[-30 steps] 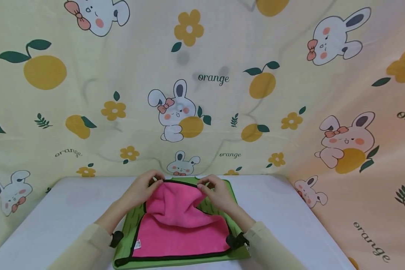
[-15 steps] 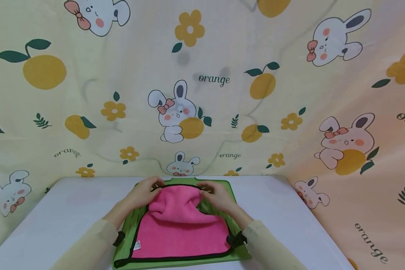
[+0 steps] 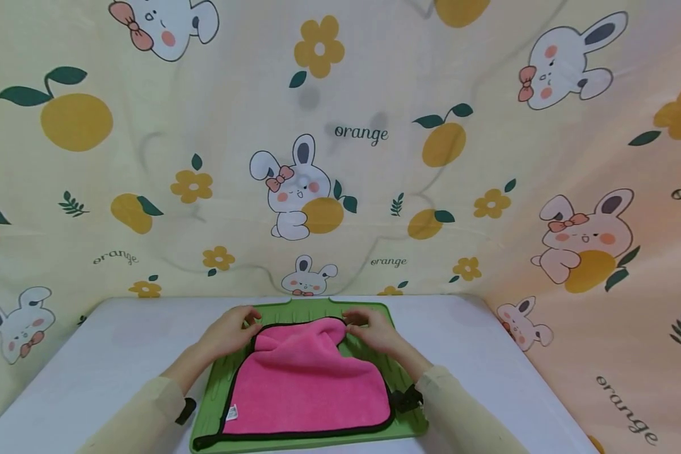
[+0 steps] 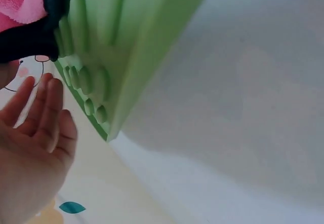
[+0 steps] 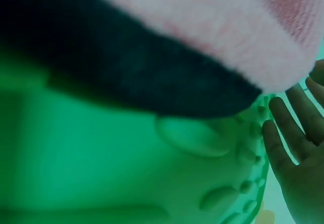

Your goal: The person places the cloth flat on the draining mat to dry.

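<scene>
A pink cloth (image 3: 312, 391) with black edging lies on a green ridged board (image 3: 210, 384), its far part rumpled into folds. At the cloth's far left corner, my left hand (image 3: 232, 329) has its fingers extended; the left wrist view shows these fingers (image 4: 48, 107) apart from the black edging, with the thumb partly cut off by the frame. My right hand (image 3: 374, 329) is by the far right corner, where a fold stands up. Spread fingers (image 5: 286, 133) appear there in the right wrist view, close to the fold; whether the thumb touches it I cannot tell.
The board rests on a white table (image 3: 477, 378). A patterned curtain (image 3: 363, 183) with rabbits and oranges hangs behind the table and along its right side. A small white label (image 3: 231, 412) sits at the cloth's near left corner.
Both hands have come off their grip on the cloth's far edge. The left hand has shifted left and the right slightly right. The cloth's far edge has come down toward me.
</scene>
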Tool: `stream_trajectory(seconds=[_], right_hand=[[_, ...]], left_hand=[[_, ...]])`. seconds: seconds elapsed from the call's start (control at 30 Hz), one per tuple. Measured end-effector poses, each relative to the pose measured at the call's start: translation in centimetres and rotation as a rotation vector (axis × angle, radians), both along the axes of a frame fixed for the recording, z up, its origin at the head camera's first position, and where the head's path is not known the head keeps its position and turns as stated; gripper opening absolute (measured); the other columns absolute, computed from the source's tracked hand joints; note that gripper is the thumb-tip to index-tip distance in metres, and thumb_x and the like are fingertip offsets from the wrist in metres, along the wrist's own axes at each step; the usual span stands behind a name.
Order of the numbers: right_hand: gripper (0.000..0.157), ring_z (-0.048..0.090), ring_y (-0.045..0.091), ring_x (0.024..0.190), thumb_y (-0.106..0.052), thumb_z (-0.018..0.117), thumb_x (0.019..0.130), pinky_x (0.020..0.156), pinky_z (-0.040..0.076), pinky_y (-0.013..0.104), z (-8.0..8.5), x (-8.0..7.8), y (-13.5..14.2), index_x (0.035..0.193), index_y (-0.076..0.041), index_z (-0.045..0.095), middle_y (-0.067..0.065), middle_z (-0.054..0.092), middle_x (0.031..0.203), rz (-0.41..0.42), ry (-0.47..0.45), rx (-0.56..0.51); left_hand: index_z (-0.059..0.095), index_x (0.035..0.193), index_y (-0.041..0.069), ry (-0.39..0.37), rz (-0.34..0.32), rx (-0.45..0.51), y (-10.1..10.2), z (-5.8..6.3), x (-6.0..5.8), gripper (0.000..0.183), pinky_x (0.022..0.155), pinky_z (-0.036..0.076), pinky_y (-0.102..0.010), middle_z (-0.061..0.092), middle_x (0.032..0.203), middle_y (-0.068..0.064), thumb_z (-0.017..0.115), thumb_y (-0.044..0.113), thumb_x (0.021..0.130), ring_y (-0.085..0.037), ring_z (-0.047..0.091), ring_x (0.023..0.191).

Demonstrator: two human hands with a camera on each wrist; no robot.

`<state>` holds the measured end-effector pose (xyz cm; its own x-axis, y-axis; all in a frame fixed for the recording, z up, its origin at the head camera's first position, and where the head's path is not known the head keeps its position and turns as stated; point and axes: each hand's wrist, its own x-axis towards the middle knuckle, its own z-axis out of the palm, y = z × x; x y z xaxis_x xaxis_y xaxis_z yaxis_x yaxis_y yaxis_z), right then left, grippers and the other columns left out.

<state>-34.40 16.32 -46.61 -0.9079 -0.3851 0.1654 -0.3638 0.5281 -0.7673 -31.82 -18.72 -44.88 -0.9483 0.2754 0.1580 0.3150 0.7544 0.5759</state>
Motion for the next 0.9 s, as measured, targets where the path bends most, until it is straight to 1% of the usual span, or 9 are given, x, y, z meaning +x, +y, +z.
stream_trajectory(seconds=[0.1, 0.2, 0.33, 0.43, 0.6, 0.7, 0.8, 0.9], right_hand=[[0.029, 0.068, 0.03, 0.111, -0.011, 0.07, 0.099, 0.089, 0.058, 0.041, -0.1, -0.1, 0.1, 0.127, -0.002, 0.07, 0.01, 0.074, 0.115, 0.005, 0.011, 0.063], [0.026, 0.068, 0.028, 0.107, -0.011, 0.071, 0.098, 0.086, 0.058, 0.039, -0.2, -0.1, 0.1, 0.124, -0.005, 0.072, 0.007, 0.074, 0.111, 0.008, 0.023, 0.096], [0.025, 0.069, 0.026, 0.103, -0.01, 0.072, 0.097, 0.082, 0.058, 0.038, -0.2, -0.1, 0.0, 0.122, -0.007, 0.073, 0.005, 0.074, 0.107, 0.004, 0.034, 0.107], [0.025, 0.069, 0.025, 0.103, -0.011, 0.073, 0.097, 0.081, 0.058, 0.037, -0.3, -0.1, -0.1, 0.121, -0.007, 0.073, 0.003, 0.074, 0.105, -0.002, 0.027, 0.101], [0.024, 0.068, 0.025, 0.102, -0.011, 0.072, 0.097, 0.081, 0.058, 0.037, -0.4, -0.1, 0.0, 0.121, -0.007, 0.074, 0.003, 0.074, 0.103, -0.009, 0.029, 0.072], [0.023, 0.068, 0.024, 0.103, -0.012, 0.07, 0.099, 0.081, 0.057, 0.035, -0.5, -0.1, 0.2, 0.121, -0.008, 0.074, 0.004, 0.074, 0.106, -0.01, 0.028, 0.044], [0.024, 0.068, 0.023, 0.105, -0.011, 0.067, 0.102, 0.084, 0.058, 0.035, -0.4, -0.1, 0.2, 0.124, -0.007, 0.072, 0.007, 0.074, 0.112, -0.009, -0.012, -0.029], [0.026, 0.068, 0.02, 0.103, -0.01, 0.064, 0.103, 0.088, 0.058, 0.04, -0.2, -0.1, 0.3, 0.127, -0.004, 0.07, 0.01, 0.073, 0.115, -0.004, -0.059, -0.122]], left_hand=[[0.069, 0.111, -0.002, -0.016, -0.004, -0.014, -0.1, -0.5, -0.2, 0.021, 0.08, 0.055, -0.042, 0.069, 0.095, -0.006, 0.071, 0.014, 0.097, -0.022, 0.065, 0.091], [0.071, 0.108, -0.001, -0.012, -0.011, -0.032, 0.0, -1.0, -0.3, 0.019, 0.081, 0.055, -0.043, 0.067, 0.094, -0.006, 0.073, 0.013, 0.096, -0.022, 0.064, 0.09], [0.072, 0.102, 0.0, 0.018, 0.004, -0.062, 0.2, -1.5, -0.2, 0.014, 0.082, 0.055, -0.044, 0.063, 0.091, -0.006, 0.075, 0.011, 0.094, -0.022, 0.062, 0.087], [0.072, 0.1, 0.001, 0.02, 0.023, -0.071, 0.3, -1.7, -0.2, 0.011, 0.083, 0.055, -0.044, 0.062, 0.09, -0.005, 0.075, 0.009, 0.093, -0.021, 0.062, 0.086], [0.069, 0.097, 0.003, 0.005, 0.025, -0.062, 0.5, -1.6, 0.0, 0.008, 0.081, 0.056, -0.044, 0.063, 0.088, -0.003, 0.074, 0.009, 0.094, -0.019, 0.062, 0.085], [0.067, 0.099, 0.002, -0.004, 0.014, -0.025, 0.4, -1.4, -0.1, 0.007, 0.079, 0.056, -0.043, 0.065, 0.089, -0.004, 0.071, 0.007, 0.096, -0.019, 0.063, 0.085], [0.066, 0.104, 0.0, 0.003, 0.001, 0.031, 0.2, -1.2, -0.3, 0.008, 0.08, 0.057, -0.043, 0.068, 0.091, -0.005, 0.068, 0.005, 0.098, -0.021, 0.065, 0.088], [0.064, 0.108, -0.002, 0.023, 0.009, 0.092, 0.1, -0.9, -0.5, 0.011, 0.083, 0.056, -0.044, 0.069, 0.095, -0.009, 0.065, 0.002, 0.098, -0.026, 0.067, 0.093]])
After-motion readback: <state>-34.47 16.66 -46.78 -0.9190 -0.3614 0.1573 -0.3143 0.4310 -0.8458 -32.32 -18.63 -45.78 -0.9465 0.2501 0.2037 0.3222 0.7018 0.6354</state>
